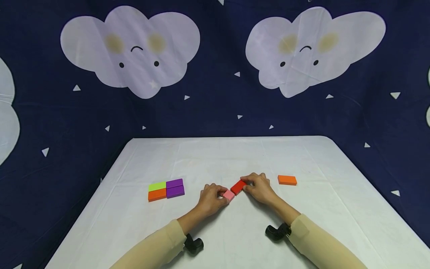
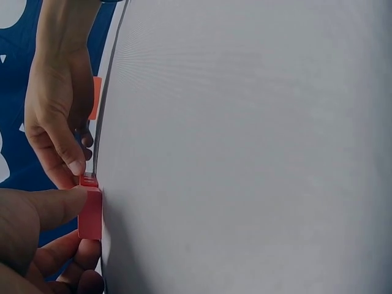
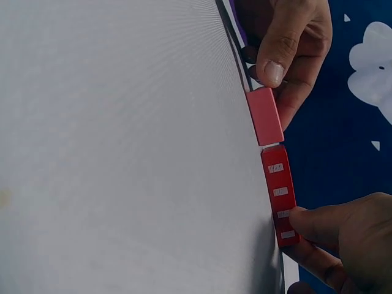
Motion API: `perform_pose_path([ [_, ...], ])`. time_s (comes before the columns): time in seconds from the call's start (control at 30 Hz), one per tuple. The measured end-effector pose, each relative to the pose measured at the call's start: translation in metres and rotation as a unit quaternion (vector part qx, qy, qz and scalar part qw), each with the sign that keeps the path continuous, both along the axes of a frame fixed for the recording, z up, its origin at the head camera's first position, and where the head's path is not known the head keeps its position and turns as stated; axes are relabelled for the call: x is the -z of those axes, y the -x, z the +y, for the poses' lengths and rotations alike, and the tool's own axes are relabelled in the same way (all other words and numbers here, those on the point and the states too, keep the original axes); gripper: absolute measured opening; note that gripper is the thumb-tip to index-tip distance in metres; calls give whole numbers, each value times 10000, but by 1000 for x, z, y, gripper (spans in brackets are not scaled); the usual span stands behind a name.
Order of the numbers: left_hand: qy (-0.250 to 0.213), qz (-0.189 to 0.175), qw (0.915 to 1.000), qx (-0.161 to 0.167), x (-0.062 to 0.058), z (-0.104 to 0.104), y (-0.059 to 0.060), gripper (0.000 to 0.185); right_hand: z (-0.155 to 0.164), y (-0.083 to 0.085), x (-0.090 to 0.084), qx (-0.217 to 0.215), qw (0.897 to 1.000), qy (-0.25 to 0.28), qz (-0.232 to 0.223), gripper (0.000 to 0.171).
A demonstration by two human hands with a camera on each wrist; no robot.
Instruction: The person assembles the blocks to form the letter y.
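My left hand (image 1: 211,198) pinched the pink block (image 1: 229,195) and my right hand (image 1: 258,188) gripped the red block (image 1: 238,186), end to end. Four blocks (image 1: 166,189) already sat grouped on the left; the orange block (image 1: 287,180) on the right waited.

On the table (image 1: 235,231) before you, your left hand (image 1: 209,200) and right hand (image 1: 260,188) meet at two blocks (image 1: 233,190) lying end to end. Four blocks (image 1: 166,189) sit packed together to their left; a single block (image 1: 287,180) lies to their right.
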State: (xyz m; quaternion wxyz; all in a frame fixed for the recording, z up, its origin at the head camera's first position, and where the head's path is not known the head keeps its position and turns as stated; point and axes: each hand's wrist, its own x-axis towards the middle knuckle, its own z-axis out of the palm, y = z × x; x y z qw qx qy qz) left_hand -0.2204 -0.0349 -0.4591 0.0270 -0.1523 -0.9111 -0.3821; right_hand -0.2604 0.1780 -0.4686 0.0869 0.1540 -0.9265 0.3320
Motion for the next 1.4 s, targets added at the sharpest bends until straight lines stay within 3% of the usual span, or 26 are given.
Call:
perform_pose_path([
  [0.73,-1,-116,9999,-109,1,6,2,30,-3,5,0,-166,9999,-8,14,32],
  [1.4,12,-3,9999,-103,3,7,3,29,-6,7,3,-140,9998,12,130,32],
])
